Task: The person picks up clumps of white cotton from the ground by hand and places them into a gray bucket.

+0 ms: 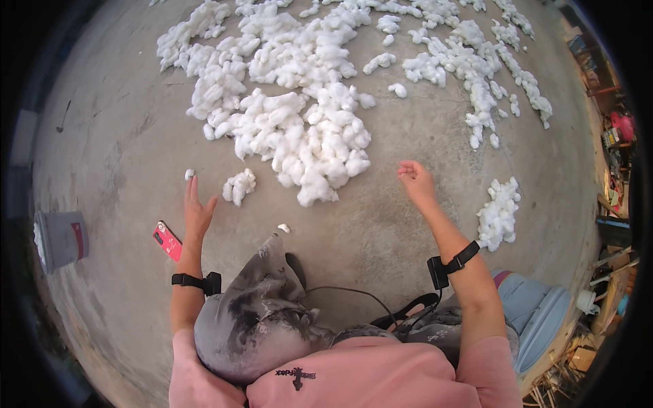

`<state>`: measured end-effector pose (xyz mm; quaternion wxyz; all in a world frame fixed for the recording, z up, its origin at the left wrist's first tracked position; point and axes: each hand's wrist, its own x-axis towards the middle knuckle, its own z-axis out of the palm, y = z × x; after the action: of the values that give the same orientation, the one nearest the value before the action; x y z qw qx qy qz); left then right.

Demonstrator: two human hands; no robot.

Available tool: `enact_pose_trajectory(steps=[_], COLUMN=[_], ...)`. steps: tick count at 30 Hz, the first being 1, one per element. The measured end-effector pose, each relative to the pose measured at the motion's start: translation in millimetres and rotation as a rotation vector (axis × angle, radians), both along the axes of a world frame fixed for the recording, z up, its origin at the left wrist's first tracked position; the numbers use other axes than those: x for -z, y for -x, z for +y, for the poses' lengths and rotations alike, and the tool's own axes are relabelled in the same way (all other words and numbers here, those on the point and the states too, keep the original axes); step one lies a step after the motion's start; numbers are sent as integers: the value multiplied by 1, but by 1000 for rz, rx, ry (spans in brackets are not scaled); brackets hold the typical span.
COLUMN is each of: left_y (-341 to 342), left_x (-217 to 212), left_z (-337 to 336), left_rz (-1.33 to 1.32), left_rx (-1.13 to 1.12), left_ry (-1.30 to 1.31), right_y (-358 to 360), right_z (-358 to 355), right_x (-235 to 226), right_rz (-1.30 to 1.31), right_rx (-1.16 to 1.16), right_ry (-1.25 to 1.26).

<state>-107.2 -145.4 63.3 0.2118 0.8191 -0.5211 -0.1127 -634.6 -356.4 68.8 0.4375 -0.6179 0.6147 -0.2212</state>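
Pink shirt [354, 374]; white tufts [292, 139] on concrete floor [122, 163]; clutter [615, 234] right

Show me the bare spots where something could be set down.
There is bare floor between the grey bucket and the red phone, and below the big white pile, between the patterned trousers and the right forearm. It is crowded at the top middle and right, where the pile and scattered white clumps spread.

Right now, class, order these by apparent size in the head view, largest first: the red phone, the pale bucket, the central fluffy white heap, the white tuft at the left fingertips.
1. Central fluffy white heap
2. Pale bucket
3. Red phone
4. White tuft, smallest by far
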Motion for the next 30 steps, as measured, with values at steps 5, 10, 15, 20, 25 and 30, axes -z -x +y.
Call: enact_pose_trajectory(steps=[5,10,15,20,25,30], left_y=[84,60,-33,-88,-13,126], left_x=[9,46,52,55,39,-10], left_z=[-46,-45,-42,-35,-39,-13], left_rz=[-141,-107,-385,-373,-140,41], left_rx=[276,280,-187,-162,-66,736], left_ry=[-60,33,293,-52,45,-53], right_y=[28,41,44,22,16,1], right_z=[-12,-1,15,30,47,47], right_x=[-2,-6,-2,0,-1,-11], right_rz=[-9,11,-21,-29,104,60], right_rx=[28,67,34,-76,-225,-280], right_ry=[-53,-118,-228,-431,-383,-427])
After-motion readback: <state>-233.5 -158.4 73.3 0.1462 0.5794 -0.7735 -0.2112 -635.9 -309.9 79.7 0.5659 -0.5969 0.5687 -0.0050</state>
